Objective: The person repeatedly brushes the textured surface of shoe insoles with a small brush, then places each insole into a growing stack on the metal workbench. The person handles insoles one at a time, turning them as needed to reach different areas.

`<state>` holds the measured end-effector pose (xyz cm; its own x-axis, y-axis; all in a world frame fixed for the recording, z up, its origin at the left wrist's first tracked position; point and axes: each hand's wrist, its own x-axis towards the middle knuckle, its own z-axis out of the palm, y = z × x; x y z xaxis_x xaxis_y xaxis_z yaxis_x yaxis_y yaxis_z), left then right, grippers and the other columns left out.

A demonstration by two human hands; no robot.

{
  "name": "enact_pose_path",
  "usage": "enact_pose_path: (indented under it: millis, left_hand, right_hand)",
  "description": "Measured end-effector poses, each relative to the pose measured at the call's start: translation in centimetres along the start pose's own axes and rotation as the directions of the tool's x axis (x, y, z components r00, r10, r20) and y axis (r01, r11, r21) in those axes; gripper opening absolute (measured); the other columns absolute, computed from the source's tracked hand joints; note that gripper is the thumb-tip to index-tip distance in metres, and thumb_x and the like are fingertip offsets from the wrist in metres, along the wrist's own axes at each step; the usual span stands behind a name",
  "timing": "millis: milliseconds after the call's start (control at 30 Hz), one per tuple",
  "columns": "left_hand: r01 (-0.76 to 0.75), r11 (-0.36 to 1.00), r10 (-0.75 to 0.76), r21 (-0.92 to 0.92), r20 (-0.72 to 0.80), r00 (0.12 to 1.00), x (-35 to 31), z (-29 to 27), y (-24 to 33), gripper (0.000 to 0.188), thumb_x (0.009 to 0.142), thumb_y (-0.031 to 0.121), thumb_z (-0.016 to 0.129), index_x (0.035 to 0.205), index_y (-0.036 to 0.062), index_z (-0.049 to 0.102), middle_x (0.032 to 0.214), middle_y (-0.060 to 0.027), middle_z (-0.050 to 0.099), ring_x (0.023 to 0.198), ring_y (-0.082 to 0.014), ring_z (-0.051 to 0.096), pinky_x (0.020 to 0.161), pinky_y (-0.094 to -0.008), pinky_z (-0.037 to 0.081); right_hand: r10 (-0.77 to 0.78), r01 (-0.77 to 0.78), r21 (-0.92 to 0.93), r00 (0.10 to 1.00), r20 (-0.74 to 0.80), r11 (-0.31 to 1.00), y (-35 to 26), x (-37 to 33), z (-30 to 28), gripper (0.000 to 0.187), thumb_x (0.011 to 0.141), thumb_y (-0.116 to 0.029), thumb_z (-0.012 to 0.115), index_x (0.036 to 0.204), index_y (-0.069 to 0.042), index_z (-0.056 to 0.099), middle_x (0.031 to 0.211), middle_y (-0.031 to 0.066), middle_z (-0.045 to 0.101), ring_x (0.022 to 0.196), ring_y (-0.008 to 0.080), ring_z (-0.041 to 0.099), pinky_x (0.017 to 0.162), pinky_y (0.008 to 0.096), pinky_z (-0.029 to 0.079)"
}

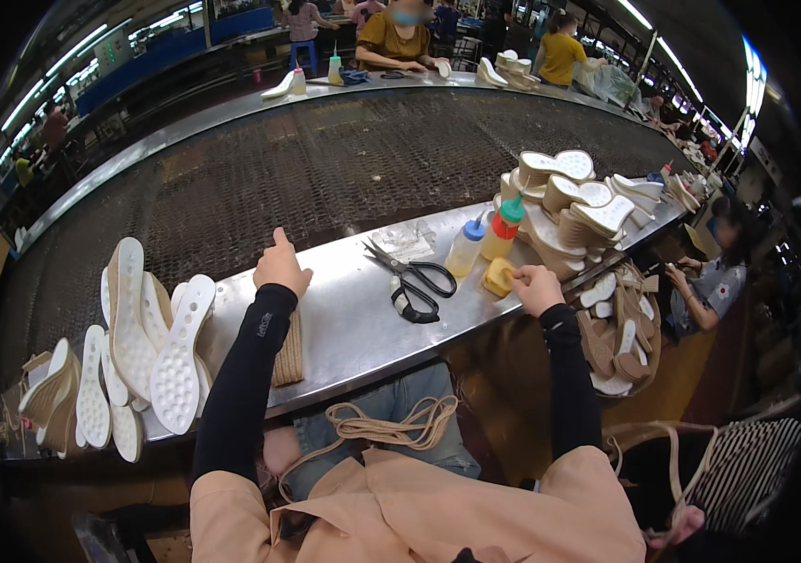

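Note:
My left hand (pixel 280 265) is over the near edge of the dark belt, index finger stretched out and thumb apart, its other fingers hard to see. Beneath that forearm a rope-wrapped wedge sole (pixel 289 355) lies on the metal ledge, partly covered by my sleeve. With closed fingertips my right hand (pixel 537 289) pinches a yellow sponge-like block (pixel 498 278) at the ledge's near edge. Just behind it stand a blue-capped bottle (pixel 465 250) and a green-capped bottle (pixel 504 228). Black-handled scissors (pixel 412 281) lie between my hands, blades partly spread.
White-topped soles (pixel 175 361) lean in a group at the left. Stacked wedge soles (pixel 569 202) crowd the right, above a full container of soles (pixel 621 328). Beige cord (pixel 396 422) rests on my lap. Across the belt (pixel 344 155) sits a person (pixel 396 42); another (pixel 715 272) works at right.

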<state>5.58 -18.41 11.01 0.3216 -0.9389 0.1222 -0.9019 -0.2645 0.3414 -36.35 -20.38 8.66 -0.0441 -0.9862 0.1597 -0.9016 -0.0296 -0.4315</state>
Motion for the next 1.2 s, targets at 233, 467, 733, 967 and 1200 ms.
enact_pose_path:
  millis: [233, 467, 733, 967, 1200]
  left_hand:
    - [-0.166, 0.956, 0.103, -0.242, -0.25, 0.963, -3.4, -6.5, 0.9, 0.075, 0.071, 0.002, 0.067, 0.139, -0.0005, 0.037, 0.099, -0.0242, 0.067, 0.095, -0.0387, 0.068, 0.085, -0.0424, 0.056]
    - [-0.318, 0.444, 0.083, -0.838, -0.315, 0.945, -12.9, -9.0, -4.7, 0.053, 0.076, -0.005, 0.072, 0.126, -0.0027, 0.053, 0.1, -0.0118, 0.066, 0.098, -0.0194, 0.066, 0.083, -0.0287, 0.056]
    - [-0.045, 0.783, -0.042, -0.62, -0.126, 0.991, -18.1, -2.4, -10.8, 0.032, 0.066, 0.001, 0.079, 0.096, 0.0, 0.069, 0.089, -0.0125, 0.07, 0.085, -0.025, 0.066, 0.079, -0.0319, 0.05]
    - [-0.143, 0.778, -0.06, -0.612, -0.299, 0.952, -19.3, -2.7, -10.0, 0.048, 0.064, 0.007, 0.083, 0.109, 0.001, 0.065, 0.113, -0.0123, 0.066, 0.103, -0.0248, 0.064, 0.091, -0.0359, 0.049]
    - [-0.312, 0.85, 0.188, -0.424, -0.309, 0.932, -17.2, -3.4, -8.4, 0.04, 0.06, 0.013, 0.088, 0.094, 0.0027, 0.071, 0.097, -0.012, 0.07, 0.091, -0.0282, 0.067, 0.083, -0.0352, 0.049]
  right_hand:
    - [-0.002, 0.002, -0.012, 0.998, 0.066, 1.0, -0.7, 0.7, -0.8, 0.022, 0.081, -0.02, 0.067, 0.099, -0.009, 0.075, 0.091, 0.0201, 0.071, 0.091, 0.0364, 0.068, 0.085, 0.0432, 0.054]
    - [-0.093, 0.109, 0.399, 0.994, -0.06, 0.911, -2.5, -1.1, -0.4, 0.027, 0.083, -0.013, 0.069, 0.106, 0.0, 0.072, 0.063, 0.0068, 0.061, 0.056, 0.0111, 0.055, 0.057, 0.0284, 0.046]
    - [-0.218, -0.03, 0.813, 0.957, 0.192, 0.582, -10.2, -6.1, 4.0, 0.033, 0.093, -0.009, 0.065, 0.124, -0.001, 0.063, 0.081, -0.001, 0.061, 0.051, 0.0011, 0.049, 0.043, 0.0172, 0.036]
    - [-0.374, -0.116, 0.871, 0.871, 0.32, 0.477, -17.8, -10.9, 8.0, 0.034, 0.094, -0.008, 0.065, 0.127, -0.002, 0.062, 0.084, -0.0015, 0.06, 0.054, -0.0009, 0.05, 0.045, 0.0159, 0.038]
    - [-0.527, -0.165, 0.857, 0.727, 0.44, 0.488, -21.1, -13.2, 9.2, 0.029, 0.095, -0.007, 0.061, 0.123, 0.001, 0.064, 0.082, -0.0006, 0.061, 0.056, -0.0014, 0.047, 0.047, 0.0169, 0.037]
